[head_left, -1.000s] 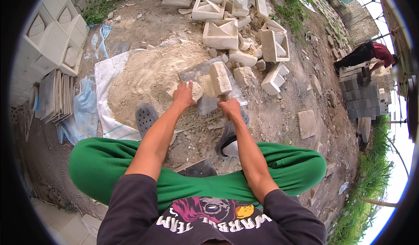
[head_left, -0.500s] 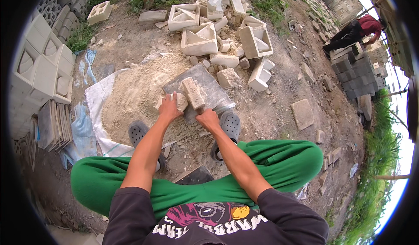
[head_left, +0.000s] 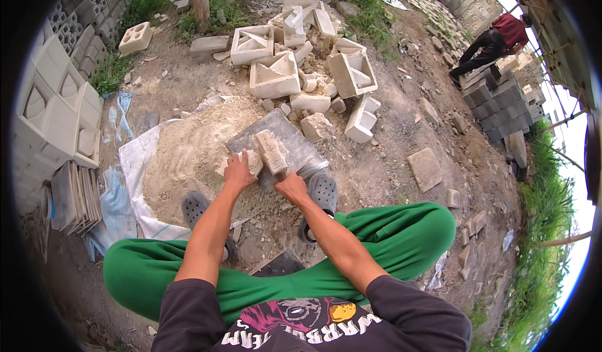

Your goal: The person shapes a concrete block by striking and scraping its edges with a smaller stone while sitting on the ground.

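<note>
My right hand [head_left: 292,188] is closed round the short handle of a mallet with a dusty, block-shaped head [head_left: 271,152]. The mallet head is over a dark flat slab [head_left: 304,142] on the ground between my feet. Just left of it, my left hand [head_left: 239,173] grips a pale broken block chunk [head_left: 254,162], fingers over its top and side. Mallet head and chunk lie side by side; whether they touch I cannot tell. Pale crushed rubble [head_left: 182,154] is heaped beside my left hand on a white sack sheet [head_left: 133,164].
Broken pale vent blocks [head_left: 274,76] are piled beyond the slab. Stacked blocks [head_left: 59,110] and thin boards [head_left: 78,192] stand at left. A flat stone [head_left: 424,169] lies to the right. A person in a red top [head_left: 506,32] stands by grey blocks [head_left: 501,104] at far right.
The whole view has shifted slightly, with the ground things lower and a little left. Both hands keep their holds. The person at far right has straightened up from a bend.
</note>
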Demonstrator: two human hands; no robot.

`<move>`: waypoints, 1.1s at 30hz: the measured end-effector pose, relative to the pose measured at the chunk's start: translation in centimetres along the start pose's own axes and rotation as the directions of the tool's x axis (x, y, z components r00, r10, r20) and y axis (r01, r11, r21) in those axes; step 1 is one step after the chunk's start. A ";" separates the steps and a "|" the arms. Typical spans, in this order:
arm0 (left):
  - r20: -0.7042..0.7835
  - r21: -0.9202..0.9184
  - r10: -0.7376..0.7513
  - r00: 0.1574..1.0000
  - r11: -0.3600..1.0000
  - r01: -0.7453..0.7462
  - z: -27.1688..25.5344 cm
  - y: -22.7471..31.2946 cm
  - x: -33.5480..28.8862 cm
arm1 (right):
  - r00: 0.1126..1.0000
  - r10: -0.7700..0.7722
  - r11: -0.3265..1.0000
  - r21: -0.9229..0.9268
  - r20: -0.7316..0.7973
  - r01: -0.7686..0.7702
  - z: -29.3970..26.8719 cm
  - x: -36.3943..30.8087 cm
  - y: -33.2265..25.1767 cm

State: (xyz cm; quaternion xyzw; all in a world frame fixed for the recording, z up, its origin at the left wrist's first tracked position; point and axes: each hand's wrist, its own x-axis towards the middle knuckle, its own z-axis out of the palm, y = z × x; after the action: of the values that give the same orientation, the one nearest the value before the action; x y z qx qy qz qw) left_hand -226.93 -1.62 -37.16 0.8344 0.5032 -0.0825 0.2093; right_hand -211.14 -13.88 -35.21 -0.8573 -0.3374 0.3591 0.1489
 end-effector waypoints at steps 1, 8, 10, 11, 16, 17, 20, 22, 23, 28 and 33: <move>0.002 0.010 0.003 1.000 1.000 -0.003 0.2 0.1 0.3 | 0.997 0.064 0.998 -0.001 0.040 -0.064 0.1 0.3 0.4; 0.010 0.007 -0.007 1.000 1.000 0.007 1.0 -1.0 0.6 | 0.969 -0.176 0.948 0.233 -0.173 0.214 -0.6 -0.7 -2.3; 0.001 0.007 -0.008 1.000 1.000 0.008 1.2 -1.2 0.6 | 0.970 -0.177 0.950 0.229 -0.165 0.212 -0.3 -0.9 -2.3; -0.008 0.008 -0.010 1.000 1.000 0.010 1.3 -1.3 0.5 | 0.972 -0.176 0.952 0.226 -0.157 0.209 0.0 -1.0 -2.2; -0.023 0.022 0.016 1.000 1.000 -0.016 1.1 -0.2 0.4 | 1.000 0.015 0.999 -0.037 -0.027 -0.016 0.8 0.7 0.7; -0.022 0.022 0.003 1.000 1.000 -0.003 1.2 -0.9 0.1 | 0.999 0.029 0.999 -0.032 -0.015 -0.030 0.8 0.5 0.0; -0.014 -0.001 0.005 1.000 1.000 -0.005 1.1 -0.4 0.1 | 0.989 -0.095 0.984 0.143 -0.111 0.111 0.0 1.1 -0.5; -0.007 0.009 -0.009 1.000 1.000 0.009 1.0 -1.0 -0.1 | 0.966 -0.172 0.951 0.222 -0.192 0.214 -0.4 0.6 -2.0; -0.008 0.021 0.007 1.000 1.000 -0.007 1.0 -1.0 -0.1 | 0.926 -0.224 0.903 0.293 -0.304 0.314 -0.6 0.3 -2.4; 0.005 0.021 -0.005 1.000 1.000 0.004 0.4 -0.2 -0.7 | 0.940 -0.206 0.946 0.192 -0.271 0.263 0.7 1.7 0.2; 0.032 0.026 0.014 0.999 1.000 -0.014 0.1 0.3 -0.3 | 0.985 0.017 0.998 -0.061 -0.170 -0.027 1.8 3.9 3.6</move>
State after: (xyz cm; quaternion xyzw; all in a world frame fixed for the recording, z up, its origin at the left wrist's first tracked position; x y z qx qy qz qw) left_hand -226.84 -2.02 -37.04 0.8392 0.4929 -0.1009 0.2067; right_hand -208.75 -13.74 -40.30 -0.8927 -0.3252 0.2758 0.1458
